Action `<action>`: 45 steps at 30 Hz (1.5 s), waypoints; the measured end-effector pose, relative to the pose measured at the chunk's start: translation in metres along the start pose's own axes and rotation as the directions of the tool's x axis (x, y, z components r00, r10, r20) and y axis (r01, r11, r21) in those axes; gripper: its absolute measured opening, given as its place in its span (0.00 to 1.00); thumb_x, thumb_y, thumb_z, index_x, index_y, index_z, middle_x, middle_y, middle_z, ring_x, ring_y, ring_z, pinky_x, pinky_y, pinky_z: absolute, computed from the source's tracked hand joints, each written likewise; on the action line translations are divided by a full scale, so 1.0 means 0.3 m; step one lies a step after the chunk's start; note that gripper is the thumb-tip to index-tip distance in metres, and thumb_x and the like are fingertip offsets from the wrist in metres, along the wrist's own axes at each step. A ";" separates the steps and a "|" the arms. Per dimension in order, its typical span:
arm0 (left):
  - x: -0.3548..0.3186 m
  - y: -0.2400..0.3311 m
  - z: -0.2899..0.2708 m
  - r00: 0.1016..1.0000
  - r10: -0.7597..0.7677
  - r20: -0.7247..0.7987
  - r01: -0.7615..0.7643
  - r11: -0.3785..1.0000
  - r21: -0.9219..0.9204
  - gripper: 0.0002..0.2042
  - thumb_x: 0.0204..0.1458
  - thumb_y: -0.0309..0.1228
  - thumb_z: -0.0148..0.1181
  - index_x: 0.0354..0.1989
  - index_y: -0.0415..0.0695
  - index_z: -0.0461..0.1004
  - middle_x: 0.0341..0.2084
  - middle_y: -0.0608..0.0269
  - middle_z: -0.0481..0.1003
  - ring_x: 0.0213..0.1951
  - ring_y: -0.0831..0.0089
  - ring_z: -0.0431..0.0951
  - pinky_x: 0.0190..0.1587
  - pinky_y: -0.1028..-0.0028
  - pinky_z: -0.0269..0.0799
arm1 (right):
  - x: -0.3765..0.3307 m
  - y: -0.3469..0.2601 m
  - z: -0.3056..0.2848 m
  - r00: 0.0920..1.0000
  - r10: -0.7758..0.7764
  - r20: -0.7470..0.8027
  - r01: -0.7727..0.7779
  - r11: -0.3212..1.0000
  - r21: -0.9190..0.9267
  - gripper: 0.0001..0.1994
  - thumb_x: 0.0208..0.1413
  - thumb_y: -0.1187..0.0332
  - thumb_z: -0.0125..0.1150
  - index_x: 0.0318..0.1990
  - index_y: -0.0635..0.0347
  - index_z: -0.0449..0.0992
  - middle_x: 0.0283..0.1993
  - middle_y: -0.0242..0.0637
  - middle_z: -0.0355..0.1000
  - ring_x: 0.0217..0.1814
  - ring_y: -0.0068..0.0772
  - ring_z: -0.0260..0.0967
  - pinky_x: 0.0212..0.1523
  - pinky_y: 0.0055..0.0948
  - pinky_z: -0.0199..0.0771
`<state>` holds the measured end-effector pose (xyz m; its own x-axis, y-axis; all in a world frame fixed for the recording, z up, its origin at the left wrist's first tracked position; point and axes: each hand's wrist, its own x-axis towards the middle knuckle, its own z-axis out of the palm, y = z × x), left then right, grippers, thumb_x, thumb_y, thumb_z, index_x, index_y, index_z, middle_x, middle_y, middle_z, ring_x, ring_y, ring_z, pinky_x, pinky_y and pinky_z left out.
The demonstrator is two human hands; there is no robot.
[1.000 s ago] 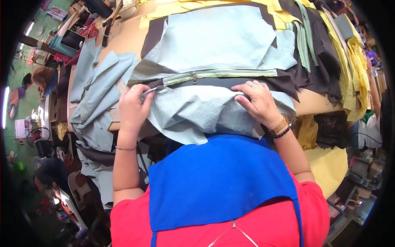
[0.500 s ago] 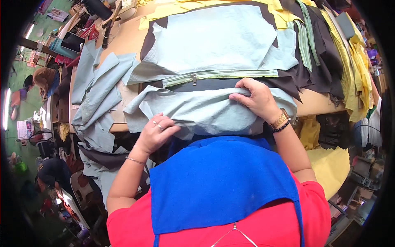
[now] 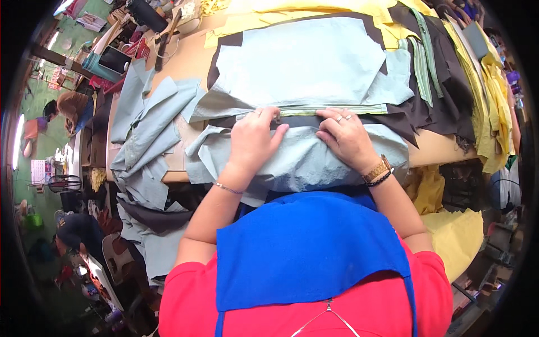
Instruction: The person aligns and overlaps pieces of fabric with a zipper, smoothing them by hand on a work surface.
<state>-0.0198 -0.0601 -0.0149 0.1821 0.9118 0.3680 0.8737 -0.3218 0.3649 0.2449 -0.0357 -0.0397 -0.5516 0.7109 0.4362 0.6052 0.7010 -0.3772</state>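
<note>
A green-striped zipper (image 3: 370, 109) runs crosswise along the near edge of a pale blue-grey fabric panel (image 3: 297, 62), which lies over dark brown cloth (image 3: 222, 56). My left hand (image 3: 252, 140) is curled over the zipper's left part, beside the metal slider, which its fingers partly hide. Farther right, the bent fingers of my right hand (image 3: 349, 139) grip the zipper edge, with the thumb lower on the cloth. Nearer me, a loose fold of the same pale fabric (image 3: 297, 160) droops over the table edge below both hands.
Crumpled pale blue-grey pieces (image 3: 149, 123) hang off the table's left side. Yellow fabric (image 3: 314, 7) lies at the back. More zipper strips (image 3: 421, 70) rest on dark cloth at the right. A black cylinder (image 3: 147, 16) and a red basket (image 3: 137, 49) stand at the far left.
Both hands have left the near pale fold and reached forward to the zipper. My left hand has also moved right, up to the slider. The near fold has sunk flatter.
</note>
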 end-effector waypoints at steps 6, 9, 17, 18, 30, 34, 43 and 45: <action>0.035 -0.009 0.037 0.964 -0.231 0.130 0.237 0.971 -0.033 0.09 0.58 0.32 0.68 0.46 0.47 0.79 0.36 0.61 0.84 0.38 0.58 0.86 0.41 0.60 0.80 | -0.007 -0.002 0.006 0.999 0.036 -0.017 -0.036 0.999 0.029 0.09 0.62 0.66 0.71 0.41 0.58 0.77 0.61 0.39 0.81 0.66 0.45 0.76 0.68 0.47 0.70; 0.044 -0.020 0.037 0.981 -0.162 0.111 0.165 0.986 -0.015 0.06 0.61 0.28 0.63 0.44 0.44 0.78 0.37 0.55 0.83 0.39 0.53 0.85 0.42 0.57 0.80 | -0.012 0.001 0.011 0.999 0.046 -0.018 -0.045 0.999 0.029 0.09 0.62 0.65 0.70 0.40 0.58 0.77 0.61 0.38 0.81 0.67 0.45 0.76 0.69 0.47 0.70; 0.147 -0.046 -0.019 0.993 -0.028 0.111 0.038 0.996 -0.086 0.05 0.67 0.24 0.55 0.46 0.40 0.77 0.41 0.45 0.81 0.46 0.46 0.82 0.47 0.53 0.78 | -0.019 0.014 0.020 0.999 0.035 -0.038 -0.034 0.999 0.034 0.09 0.63 0.64 0.69 0.43 0.55 0.77 0.60 0.35 0.81 0.65 0.42 0.76 0.70 0.48 0.68; 0.167 -0.055 -0.017 0.994 -0.025 0.110 0.034 0.996 -0.082 0.05 0.67 0.24 0.57 0.47 0.40 0.77 0.43 0.47 0.80 0.46 0.46 0.82 0.48 0.53 0.78 | -0.016 0.014 0.019 0.999 0.035 -0.038 -0.033 0.998 0.044 0.08 0.63 0.64 0.68 0.42 0.55 0.77 0.60 0.35 0.81 0.65 0.42 0.76 0.70 0.48 0.68; 0.137 -0.049 0.024 0.999 0.039 -0.025 -0.041 0.996 -0.085 0.13 0.63 0.32 0.69 0.53 0.44 0.83 0.51 0.52 0.79 0.46 0.56 0.82 0.51 0.60 0.78 | -0.018 0.020 0.020 0.997 0.061 -0.051 -0.057 0.995 0.082 0.07 0.61 0.65 0.70 0.38 0.54 0.78 0.57 0.34 0.82 0.65 0.41 0.77 0.68 0.46 0.69; 0.078 0.045 0.046 0.955 0.230 0.187 -0.165 0.937 -0.306 0.11 0.63 0.34 0.68 0.49 0.41 0.85 0.46 0.51 0.82 0.46 0.54 0.83 0.49 0.61 0.78 | -0.020 0.020 0.019 0.992 0.026 -0.122 -0.017 0.997 0.072 0.06 0.60 0.65 0.70 0.38 0.54 0.79 0.55 0.34 0.82 0.63 0.41 0.77 0.67 0.45 0.70; 0.049 0.062 0.074 0.918 -0.105 0.382 0.252 0.899 -0.358 0.12 0.66 0.36 0.66 0.46 0.39 0.85 0.33 0.52 0.85 0.30 0.68 0.81 0.39 0.68 0.76 | -0.026 0.029 -0.030 0.959 0.283 -0.010 -0.277 0.944 0.180 0.09 0.62 0.59 0.71 0.35 0.53 0.84 0.32 0.36 0.80 0.38 0.43 0.78 0.42 0.42 0.69; 0.063 0.070 0.066 0.898 -0.142 0.416 0.288 0.906 -0.312 0.12 0.65 0.36 0.67 0.45 0.39 0.86 0.31 0.54 0.85 0.27 0.72 0.79 0.37 0.69 0.76 | -0.019 0.033 -0.034 0.957 0.290 -0.003 -0.285 0.944 0.167 0.09 0.62 0.59 0.71 0.36 0.53 0.85 0.33 0.38 0.81 0.37 0.44 0.78 0.41 0.44 0.70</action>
<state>0.0107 -0.0445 -0.0171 0.2269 0.9709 -0.0770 0.7031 -0.1086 0.7028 0.2600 -0.0332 -0.0374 -0.3511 0.8835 0.3102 0.6326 0.4681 -0.6170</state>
